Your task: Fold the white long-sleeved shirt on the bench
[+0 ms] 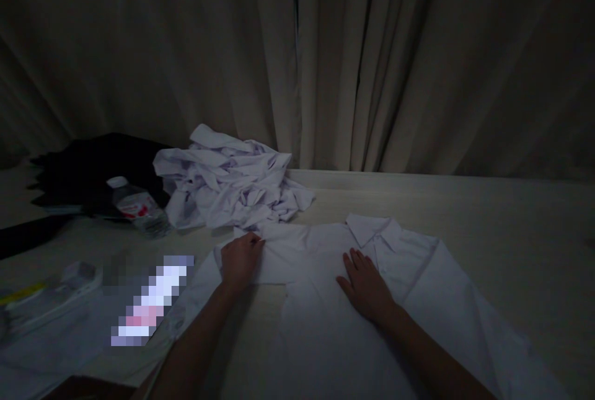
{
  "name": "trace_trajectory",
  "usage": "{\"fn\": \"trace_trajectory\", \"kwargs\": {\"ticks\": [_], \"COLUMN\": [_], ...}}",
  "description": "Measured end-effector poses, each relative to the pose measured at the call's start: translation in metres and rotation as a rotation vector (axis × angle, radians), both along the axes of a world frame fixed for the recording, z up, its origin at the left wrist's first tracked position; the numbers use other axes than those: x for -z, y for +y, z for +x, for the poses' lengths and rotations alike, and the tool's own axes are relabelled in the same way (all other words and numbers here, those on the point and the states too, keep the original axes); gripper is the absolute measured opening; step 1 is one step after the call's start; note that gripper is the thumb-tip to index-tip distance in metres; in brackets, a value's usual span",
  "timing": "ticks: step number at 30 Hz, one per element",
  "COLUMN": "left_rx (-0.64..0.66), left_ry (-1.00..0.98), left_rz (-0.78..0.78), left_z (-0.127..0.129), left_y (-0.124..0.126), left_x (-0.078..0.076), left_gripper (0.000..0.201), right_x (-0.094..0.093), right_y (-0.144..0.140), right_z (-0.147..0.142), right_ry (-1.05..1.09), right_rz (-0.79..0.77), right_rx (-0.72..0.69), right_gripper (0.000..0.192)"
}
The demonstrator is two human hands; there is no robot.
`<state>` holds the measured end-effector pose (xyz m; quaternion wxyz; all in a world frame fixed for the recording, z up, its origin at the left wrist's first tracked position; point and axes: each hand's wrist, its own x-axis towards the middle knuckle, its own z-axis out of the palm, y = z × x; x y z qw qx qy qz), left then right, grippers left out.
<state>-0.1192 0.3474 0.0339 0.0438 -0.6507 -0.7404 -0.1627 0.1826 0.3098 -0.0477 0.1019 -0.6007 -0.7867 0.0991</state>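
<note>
The white shirt [325,319] lies spread on the worktop [506,226], front up, its collar [374,231] pointing away from the person towards the curtain [325,77]. Its long axis runs from the collar nearly straight back to the person; the hem lies beyond the lower edge of view. One sleeve reaches out leftwards and bends back towards the person, partly behind the left forearm; the other slants down to the right.

The left hand [240,262] is curled on the left sleeve, thumb and forefinger pinching the cloth near its upper edge. The right hand [365,285] rests flat on the chest, beside the buttoned front just below the collar, fingers loosely spread.

Bare worktop shows between the left sleeve and the body, and there is open room beyond the collar and right shoulder, as far as the pale ledge [418,182] under the curtain. Room is tighter on the left: a crumpled white cloth heap [232,186] sits right against the sleeve's far edge, with a plastic bottle [142,208] beside the heap and a bright pixelated object [151,304] nearer the person.
</note>
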Motion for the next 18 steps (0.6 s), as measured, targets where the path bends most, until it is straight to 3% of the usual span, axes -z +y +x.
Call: {"fn": "trace_trajectory", "kwargs": {"ticks": [5,18], "left_rx": [0.046,-0.041], "left_ry": [0.072,0.048], "left_rz": [-0.014,-0.059], "left_z": [-0.003,-0.008], "left_y": [0.0,0.001], "left_x": [-0.002,-0.017], "left_gripper": [0.038,0.036], "right_x": [-0.002,0.0], "right_y": [-0.002,-0.003], "right_z": [0.001,0.005], "right_ry": [0.008,0.008], "right_rz": [0.02,-0.002], "right_rx": [-0.001,0.017], "right_gripper": [0.071,0.074]}}
